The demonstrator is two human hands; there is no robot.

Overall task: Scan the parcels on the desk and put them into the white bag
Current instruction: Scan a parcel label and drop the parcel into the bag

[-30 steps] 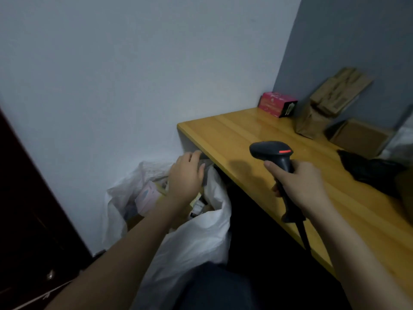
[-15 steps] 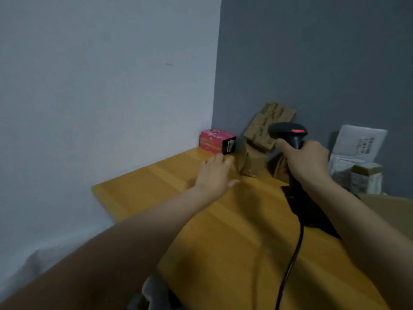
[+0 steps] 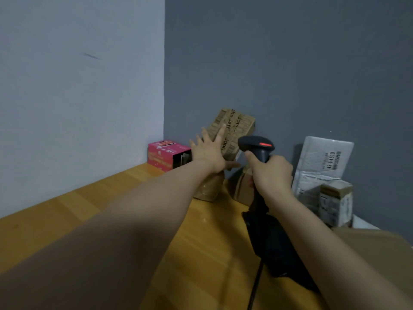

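Left hand (image 3: 210, 154) with fingers spread flat on a brown cardboard parcel (image 3: 234, 133) leaning against the grey wall (image 3: 290, 63) at the desk (image 3: 111, 209) corner, right hand (image 3: 271, 173) gripping a black barcode scanner (image 3: 257, 146)

Left hand (image 3: 209, 155) flat, fingers (image 3: 220, 135) spread; right hand (image 3: 271, 173) seemingly clenches scanner (image 3: 257, 145).

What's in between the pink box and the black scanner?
In the head view, the left hand lies there, its fingers spread over a tilted brown printed cardboard parcel.
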